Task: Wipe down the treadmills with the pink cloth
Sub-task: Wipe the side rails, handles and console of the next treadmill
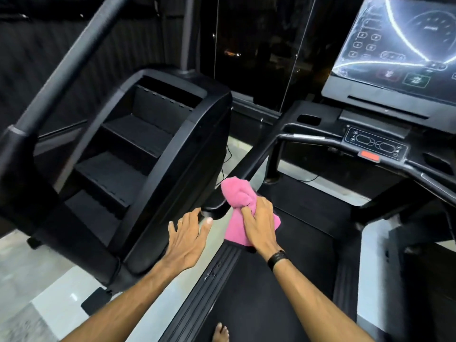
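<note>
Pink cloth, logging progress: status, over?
Right hand grips pink cloth on treadmill handrail. Left hand open at rail's end. Nothing in the way.

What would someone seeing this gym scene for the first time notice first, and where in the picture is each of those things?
The pink cloth stands out at centre against the black machines, gripped by the right hand on the treadmill's left handrail. The left hand reaches with spread fingers toward the rail's end beside it. At upper right, the treadmill's console screen shines with curved light reflections.
</note>
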Demonstrator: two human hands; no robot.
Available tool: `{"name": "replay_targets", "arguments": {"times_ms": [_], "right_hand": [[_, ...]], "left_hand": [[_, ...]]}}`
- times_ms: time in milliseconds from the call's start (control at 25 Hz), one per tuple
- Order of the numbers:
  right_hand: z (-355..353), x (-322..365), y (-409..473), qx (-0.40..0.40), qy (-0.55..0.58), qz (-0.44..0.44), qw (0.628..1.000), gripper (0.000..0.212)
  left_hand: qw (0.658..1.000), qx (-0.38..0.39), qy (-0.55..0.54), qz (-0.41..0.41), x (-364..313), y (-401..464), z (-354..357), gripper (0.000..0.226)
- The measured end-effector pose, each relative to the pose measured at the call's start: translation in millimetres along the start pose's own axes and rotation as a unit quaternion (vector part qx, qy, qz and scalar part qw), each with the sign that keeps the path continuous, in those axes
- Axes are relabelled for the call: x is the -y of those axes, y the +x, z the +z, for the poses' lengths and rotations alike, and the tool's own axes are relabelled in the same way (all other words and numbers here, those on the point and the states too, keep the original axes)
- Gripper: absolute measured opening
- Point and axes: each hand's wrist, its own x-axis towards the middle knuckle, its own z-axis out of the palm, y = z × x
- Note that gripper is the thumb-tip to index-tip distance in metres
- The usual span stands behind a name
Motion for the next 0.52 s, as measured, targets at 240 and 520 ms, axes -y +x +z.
{"name": "replay_targets", "arguments": {"times_ms": [240, 520], "right_hand": [[69, 4, 68, 0.004, 0.017, 0.068, 0.998, 0.066], [106, -4, 124, 0.029, -0.056, 0.125, 0.990, 0.075]], "left_hand": [[0.999, 0.030, -0.039, -0.006, 8, 96, 8, 0.073], [0.993, 0.059, -0.097, -0.018, -2, 181, 32, 0.055]]}}
